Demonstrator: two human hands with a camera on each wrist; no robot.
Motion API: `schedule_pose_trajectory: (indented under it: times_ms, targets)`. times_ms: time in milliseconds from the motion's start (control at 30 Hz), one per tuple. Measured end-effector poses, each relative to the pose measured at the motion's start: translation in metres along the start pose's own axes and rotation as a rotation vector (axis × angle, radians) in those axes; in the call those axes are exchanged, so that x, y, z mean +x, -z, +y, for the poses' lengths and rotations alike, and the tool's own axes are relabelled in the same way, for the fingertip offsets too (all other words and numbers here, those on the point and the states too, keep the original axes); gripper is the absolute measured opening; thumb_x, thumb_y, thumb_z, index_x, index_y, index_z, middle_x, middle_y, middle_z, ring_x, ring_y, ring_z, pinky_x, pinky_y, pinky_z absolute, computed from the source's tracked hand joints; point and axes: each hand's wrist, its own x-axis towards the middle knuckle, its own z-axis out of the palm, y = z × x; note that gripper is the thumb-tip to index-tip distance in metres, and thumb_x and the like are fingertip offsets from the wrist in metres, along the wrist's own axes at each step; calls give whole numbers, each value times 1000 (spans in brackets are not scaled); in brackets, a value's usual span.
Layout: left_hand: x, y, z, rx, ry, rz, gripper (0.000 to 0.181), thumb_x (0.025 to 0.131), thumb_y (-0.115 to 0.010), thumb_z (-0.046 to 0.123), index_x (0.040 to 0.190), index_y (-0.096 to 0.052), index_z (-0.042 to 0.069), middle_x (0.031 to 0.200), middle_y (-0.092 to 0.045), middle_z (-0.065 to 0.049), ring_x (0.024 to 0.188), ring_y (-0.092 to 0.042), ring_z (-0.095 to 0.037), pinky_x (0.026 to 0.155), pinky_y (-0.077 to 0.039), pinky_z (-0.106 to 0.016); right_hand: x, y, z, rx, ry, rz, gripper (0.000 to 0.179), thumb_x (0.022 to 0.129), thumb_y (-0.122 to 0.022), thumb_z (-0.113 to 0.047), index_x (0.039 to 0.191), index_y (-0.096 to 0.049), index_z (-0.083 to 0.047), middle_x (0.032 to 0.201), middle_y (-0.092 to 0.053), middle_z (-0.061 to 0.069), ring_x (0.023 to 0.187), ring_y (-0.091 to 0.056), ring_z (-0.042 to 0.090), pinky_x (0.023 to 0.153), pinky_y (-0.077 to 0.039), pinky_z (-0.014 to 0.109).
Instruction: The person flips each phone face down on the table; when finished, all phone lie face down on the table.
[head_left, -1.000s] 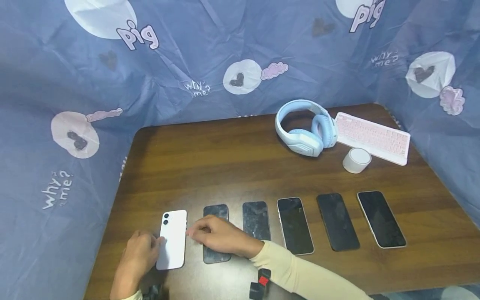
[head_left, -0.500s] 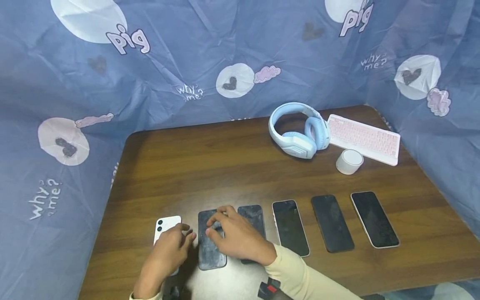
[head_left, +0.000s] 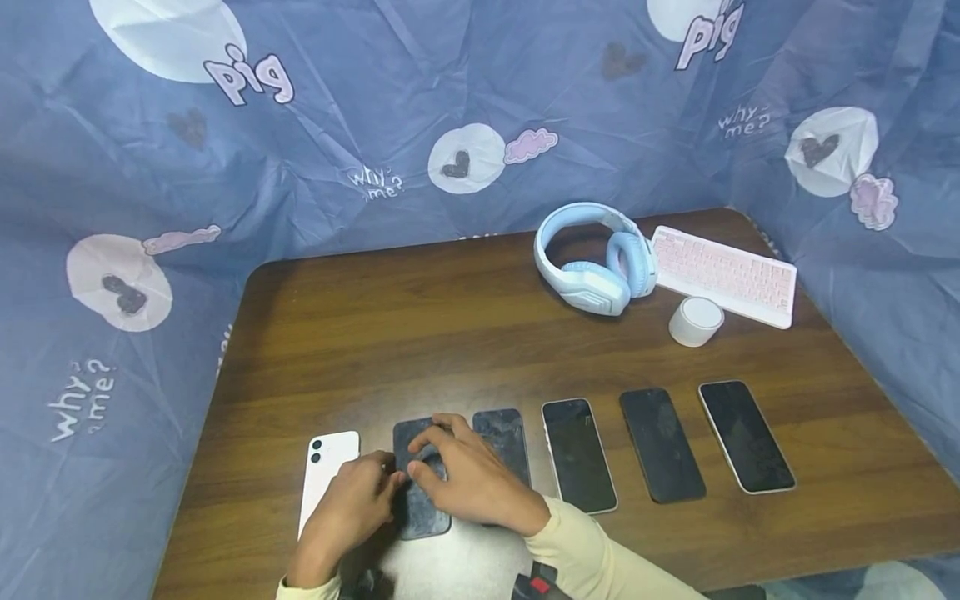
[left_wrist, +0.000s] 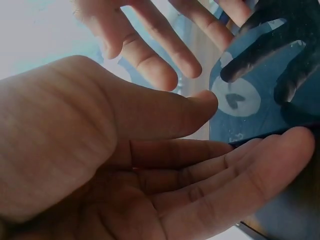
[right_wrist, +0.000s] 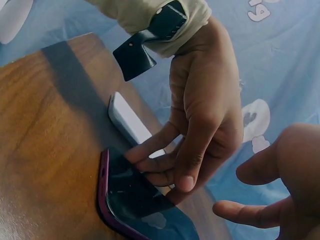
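My left hand [head_left: 358, 500] reaches to the left long edge of a dark phone [head_left: 426, 523], which lies screen up on the table. In the right wrist view, that hand's fingers meet the edge of the phone [right_wrist: 135, 197], whose side is purple-red. Its thumb stays apart from the fingers, with nothing pinched between them, as the left wrist view shows. My right hand [head_left: 472, 479] hovers over the phone's right part, fingers bent loosely and spread. Left of them a white phone [head_left: 330, 458] lies back up, with two camera lenses, partly hidden by my left hand.
Several more phones lie screen up in a row to the right, including a white-edged one [head_left: 580, 454] and a black one [head_left: 662, 446]. Behind stand light blue headphones [head_left: 592, 287], a pink-white keyboard [head_left: 723, 275] and a white cylinder [head_left: 696, 321]. A blue printed cloth [head_left: 337, 100] hangs around the table.
My left hand has left the white phone's edge and moved right to the dark phone. My right hand has moved from beside the white phone rightward over the dark phone. The view shifted slightly.
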Motion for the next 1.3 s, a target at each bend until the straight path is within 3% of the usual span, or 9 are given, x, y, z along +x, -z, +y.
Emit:
schedule_pose_trajectory:
  times_ms: [167, 400, 633, 833, 933, 1133, 1300]
  targets:
    - [0, 0, -1, 23, -14, 17, 26, 94, -67, 8, 111, -64, -11, 69, -59, 0, 49, -54, -8, 49, -44, -28, 0, -2, 1, 29, -12, 21, 30, 100, -57, -43, 124, -65, -26, 154, -38, 13, 129, -50, 39, 97, -43, 59]
    - [1, -2, -1, 67, -57, 49, 9, 92, -70, 8, 93, -66, 0, 68, -55, 1, 54, -51, -9, 51, -43, -29, 0, -4, 5, 111, -40, 53, 41, 99, -59, -42, 135, -59, -22, 155, -35, 13, 126, -52, 32, 98, -44, 53]
    - [3, -1, 2, 108, -51, 36, 27, 93, -73, 20, 103, -69, -5, 71, -54, 1, 61, -47, -12, 56, -42, -32, 2, -3, 11, 283, -55, 78, 54, 100, -59, -34, 148, -47, -11, 152, -35, 16, 116, -59, 27, 89, -50, 39]
    - [4, 1, 4, 79, -10, -1, 33, 94, -72, 35, 80, -63, 6, 63, -48, 2, 56, -44, -13, 52, -37, -31, 3, -1, 10, 416, -63, 87, 58, 101, -58, -28, 152, -38, -9, 146, -43, 17, 116, -60, 27, 85, -53, 36]
    - [4, 2, 5, 55, 11, -9, 39, 93, -71, 41, 75, -59, 9, 61, -49, 3, 55, -44, -12, 50, -36, -31, 4, -2, 8, 503, -73, 91, 59, 101, -58, -22, 153, -35, -7, 145, -46, 19, 114, -62, 28, 87, -53, 37]
    - [1, 4, 5, 17, 16, 13, 45, 91, -68, 53, 83, -66, 10, 64, -58, 6, 60, -50, -12, 55, -41, -32, 8, -6, 3, 720, -85, 86, 57, 100, -56, -7, 152, -34, -2, 144, -47, 23, 112, -64, 34, 84, -55, 34]
    - [1, 6, 6, 14, 49, 12, 58, 90, -66, 58, 103, -68, 2, 72, -65, 2, 65, -57, -11, 59, -47, -33, 10, -10, 2, 823, -102, 42, 53, 98, -52, -2, 149, -37, 4, 141, -49, 23, 108, -64, 30, 84, -54, 33]
